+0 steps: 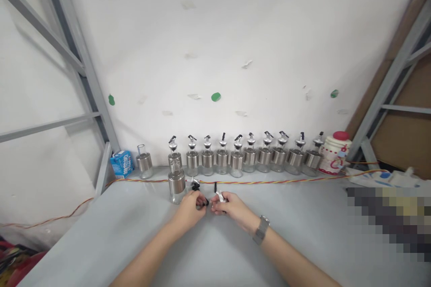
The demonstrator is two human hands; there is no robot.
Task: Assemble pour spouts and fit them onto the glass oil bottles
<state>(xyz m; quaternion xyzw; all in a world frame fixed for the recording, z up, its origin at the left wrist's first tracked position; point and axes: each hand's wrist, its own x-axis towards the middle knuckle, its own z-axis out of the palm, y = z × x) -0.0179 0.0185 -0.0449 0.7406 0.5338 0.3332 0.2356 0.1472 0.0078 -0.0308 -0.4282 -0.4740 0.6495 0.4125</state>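
My left hand [193, 206] is closed, pinching a small black piece [206, 203] whose exact kind is too small to tell. Close to its right, my right hand [229, 206] grips a silver pourer spout [220, 196], partly hidden by the fingers. Just left of my left hand stands an uncapped glass bottle [177, 184] with a steel band. Beyond that hand, another silver-and-black pourer spout [194, 184] lies on the grey table [141, 228]. A black strip [215, 187] lies behind the gap between my hands.
Along the wall stands a row of several bottles with pourers [222, 161]. At its left are an uncapped bottle [144, 163] and a blue carton [122, 164]; at its right, a red-lidded jar [334, 154]. A twisted red-yellow wire [269, 182] crosses the table. Metal posts [90, 80] flank it.
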